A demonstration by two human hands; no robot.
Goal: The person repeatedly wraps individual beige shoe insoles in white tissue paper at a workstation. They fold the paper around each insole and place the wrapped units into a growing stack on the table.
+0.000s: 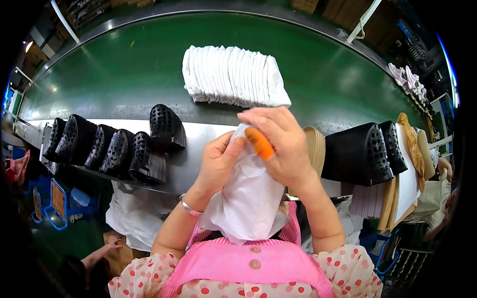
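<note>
A crumpled sheet of thin white paper (248, 198) hangs in front of my pink apron. My left hand (218, 156) is closed on its upper edge, thumb and fingers pinching it; a bracelet circles that wrist. Against the top of the same sheet, my right hand (280, 141) has its fingers curled over the paper, with an orange finger cot (259, 144) on the thumb. Both hands are close together above the bench's near edge. Beyond them, a row of folded white paper bundles (231, 74) lies packed side by side on the green surface.
Stacks of black perforated plastic shoe inserts (117, 151) line the metal strip (194, 134) at left. More black inserts (357, 154), tan insole-shaped pieces (314, 149) and cardboard sheets (405, 174) stand at right. Pale shoes (407, 79) sit far right. Another person's hand (114, 242) is at lower left.
</note>
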